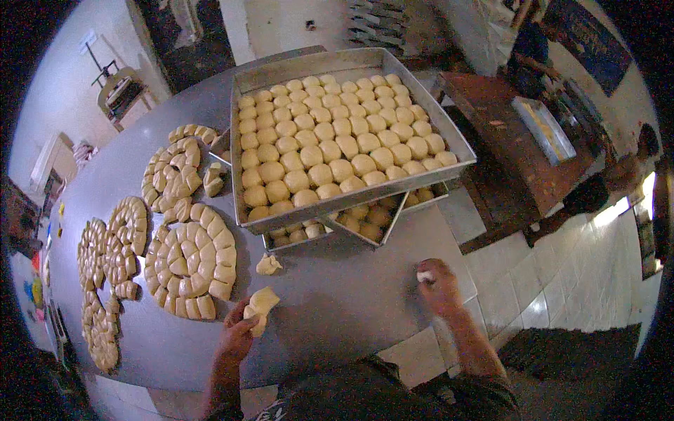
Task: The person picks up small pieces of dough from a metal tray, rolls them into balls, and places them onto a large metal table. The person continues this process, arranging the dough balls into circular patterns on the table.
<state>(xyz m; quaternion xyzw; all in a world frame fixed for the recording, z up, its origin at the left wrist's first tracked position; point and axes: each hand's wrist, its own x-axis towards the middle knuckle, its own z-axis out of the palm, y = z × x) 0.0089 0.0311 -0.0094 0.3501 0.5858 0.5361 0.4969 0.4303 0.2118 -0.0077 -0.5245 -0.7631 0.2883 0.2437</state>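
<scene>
My left hand holds a few joined pieces of dough over the metal table's near part. To the right, my right hand is curled around a small pale thing, likely dough, near the table's right edge. A small torn lump of dough lies between the left hand and the trays. Left of it, cut dough segments lie in a large spiral. Ahead stands a large metal tray holding rows of round dough balls.
Smaller trays with dough balls sit under the large tray. More cut dough coils lie at the left. A brown table with a metal tray stands at the right, with people beside it.
</scene>
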